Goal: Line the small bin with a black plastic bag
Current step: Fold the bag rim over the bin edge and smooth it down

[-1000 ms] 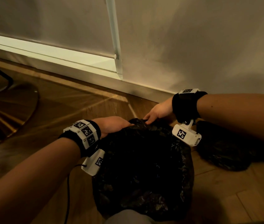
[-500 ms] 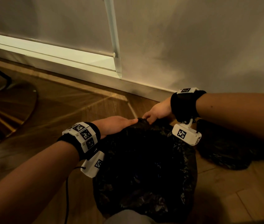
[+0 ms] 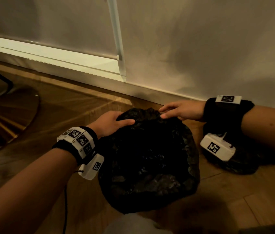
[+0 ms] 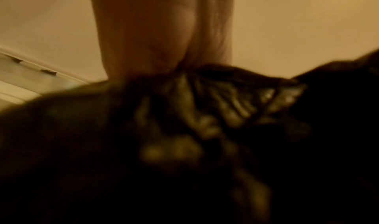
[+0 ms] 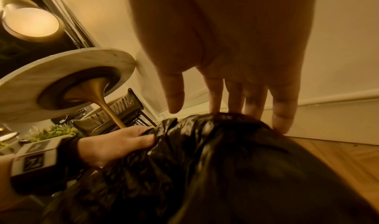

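The black plastic bag (image 3: 148, 154) is draped over the small bin on the wooden floor (image 3: 62, 108). Its far-left edge is pinched in the left hand (image 3: 111, 122), that grip curled round the plastic. The right hand (image 3: 182, 109) is spread, fingertips (image 5: 281, 123) laid on the far rim.

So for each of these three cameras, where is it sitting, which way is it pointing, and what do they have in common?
Head: worn on the head, looking forward and down at the crinkled black plastic bag on the wooden floor; both forearms, left hand and right hand show.
Left wrist: under the left wrist, looking along the palm; blurred, only that hand over the bag.
Right wrist: under the right wrist, facing the straight fingers; the left hand grips the bag.
Shared: all three show the bag.
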The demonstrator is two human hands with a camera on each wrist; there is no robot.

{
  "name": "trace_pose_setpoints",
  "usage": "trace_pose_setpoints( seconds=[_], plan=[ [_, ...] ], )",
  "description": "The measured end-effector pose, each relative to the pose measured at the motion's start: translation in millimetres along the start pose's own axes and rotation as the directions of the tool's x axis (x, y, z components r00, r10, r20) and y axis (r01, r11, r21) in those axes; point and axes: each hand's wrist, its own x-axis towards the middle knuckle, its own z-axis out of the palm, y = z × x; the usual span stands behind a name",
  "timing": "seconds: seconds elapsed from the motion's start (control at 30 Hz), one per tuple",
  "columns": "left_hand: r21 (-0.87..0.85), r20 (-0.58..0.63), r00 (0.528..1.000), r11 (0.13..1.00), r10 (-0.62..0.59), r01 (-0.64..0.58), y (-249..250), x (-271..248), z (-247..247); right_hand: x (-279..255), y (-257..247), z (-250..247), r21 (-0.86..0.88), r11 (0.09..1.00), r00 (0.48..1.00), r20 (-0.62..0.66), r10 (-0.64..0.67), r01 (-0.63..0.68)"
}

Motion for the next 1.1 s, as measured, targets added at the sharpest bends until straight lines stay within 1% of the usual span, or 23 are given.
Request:
trace_pose_setpoints(
  seconds=[0.1,0.17,0.27,0.33,0.47,0.53,0.6,0.67,0.7,0.77,0.87,0.93,1.03,1.1],
  plan=[
    [-0.008,-0.116,0.993,1.0,0.005,-0.006,4.0,5.7,-7.8,-0.7,15.0,0.7,0.107,0.994,1.0,-0.014,0.012,-0.011],
    [-0.015,-0.151,0.988,1.0,-0.022,0.02,7.3,9.4,-12.4,-0.5,20.8,4.9,0.154,0.987,0.998,-0.035,0.043,-0.037],
    [-0.057,-0.115,0.987,0.993,-0.108,0.102,9.9,9.4,-12.8,-3.9,21.4,15.8,0.176,0.983,0.994,-0.082,0.067,-0.052],
    [-0.078,-0.104,0.984,0.987,-0.146,0.138,10.3,5.9,-9.8,-2.1,21.6,22.3,0.177,0.983,0.99,-0.12,0.079,-0.057],
    [-0.117,-0.104,0.974,0.975,-0.201,0.189,11.7,-5.9,-9.3,0.6,13.5,26.5,0.093,0.994,0.984,-0.169,0.063,-0.048],
    [-0.107,-0.078,0.971,0.971,-0.224,0.215,13.4,-13.2,-14.6,1.1,8.1,26.7,0.048,0.998,0.981,-0.186,0.05,-0.042],
    [-0.061,-0.095,0.966,0.97,-0.239,0.234,15.2,-21.2,-22.9,1.4,3.1,27.2,0.012,0.999,0.979,-0.201,0.042,-0.041],
    [0.013,-0.151,0.952,0.963,-0.266,0.27,16.0,-30.0,-31.9,1.3,-0.4,26.9,0.021,0.998,0.973,-0.222,0.06,-0.057],
    [0.032,-0.158,0.946,0.956,-0.282,0.29,15.8,-34.8,-35.7,2.4,-2.2,26.4,0.036,0.997,0.971,-0.231,0.07,-0.063],
    [0.041,-0.129,0.941,0.946,-0.313,0.321,14.4,-44.3,-38.4,3.1,-5.1,25.0,0.07,0.995,0.967,-0.238,0.088,-0.073],
    [-0.084,0.007,0.9,0.897,-0.435,0.434,6.9,-60.1,-27.1,3.3,-7.4,25.4,0.129,0.99,0.965,-0.245,0.09,-0.06],
    [-0.218,0.086,0.882,0.855,-0.463,0.471,-6.3,-63.6,-14.6,3.0,-5.2,27.2,0.222,0.975,0.962,-0.256,0.092,-0.034],
    [-0.417,0.096,0.884,0.787,-0.458,0.454,-21.1,-59.1,-0.3,0.7,2.1,27.7,0.354,0.935,0.962,-0.253,0.104,-0.008],
    [-0.473,0.085,0.893,0.771,-0.442,0.427,-18.2,-59.0,4.2,-4.9,8.0,26.3,0.345,0.939,0.968,-0.234,0.094,-0.008]
  ],
)
